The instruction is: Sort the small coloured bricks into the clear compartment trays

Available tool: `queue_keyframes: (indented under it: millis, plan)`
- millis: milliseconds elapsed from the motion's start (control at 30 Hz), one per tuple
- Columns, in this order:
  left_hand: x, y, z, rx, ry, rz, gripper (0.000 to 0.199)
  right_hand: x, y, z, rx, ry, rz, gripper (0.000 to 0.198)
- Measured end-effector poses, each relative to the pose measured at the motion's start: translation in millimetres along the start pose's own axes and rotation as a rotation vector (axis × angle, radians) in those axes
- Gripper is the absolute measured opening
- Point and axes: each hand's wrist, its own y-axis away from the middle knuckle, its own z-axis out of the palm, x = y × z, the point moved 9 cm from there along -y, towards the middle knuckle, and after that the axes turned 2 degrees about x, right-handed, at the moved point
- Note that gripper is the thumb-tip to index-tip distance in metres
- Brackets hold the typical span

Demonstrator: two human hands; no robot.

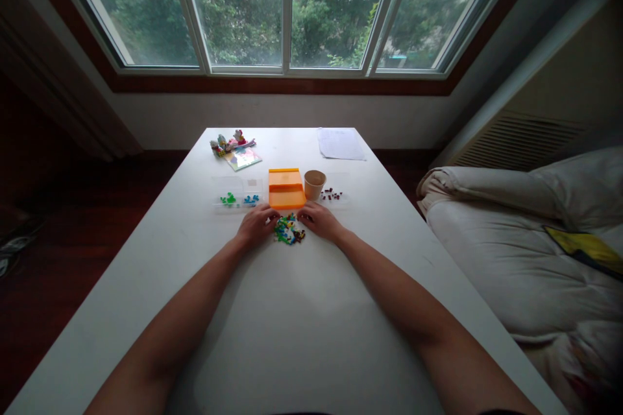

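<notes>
A small pile of mixed green, yellow, blue and brown toy bricks (290,231) lies on the white table between my hands. My left hand (257,224) rests at the pile's left edge, its fingers curled together. Opposite it, my right hand (320,219) is at the upper right edge of the pile, with its fingers also bent and closed. Whatever either hand's fingertips hold is too small to make out. Just beyond the hands stands an open orange box (286,188). A brown paper cup (314,184) stands upright beside it, behind my right hand.
Green pieces (228,198) and blue pieces (251,200) sit in a clear tray on the left. Dark brown pieces (331,194) lie right of the cup. Farther back are colourful figures (233,141), a shiny card (244,158) and paper sheets (341,144). A sofa (477,240) flanks the table.
</notes>
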Motion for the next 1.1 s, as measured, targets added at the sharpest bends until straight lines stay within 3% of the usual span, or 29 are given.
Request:
queue_keyframes:
  millis: [267, 600, 1100]
  plan:
    - [1, 0, 0, -0.003, 0.016, -0.008, 0.017, 24, 4, -24, 0.171, 0.063, 0.188, 0.009]
    - [1, 0, -1, -0.001, 0.017, -0.011, 0.016, 43, 7, -35, 0.260, 0.123, 0.315, 0.011]
    - [1, 1, 1, -0.029, 0.017, 0.001, 0.016, 75, 27, -77, 0.575, 0.196, 0.524, 0.020]
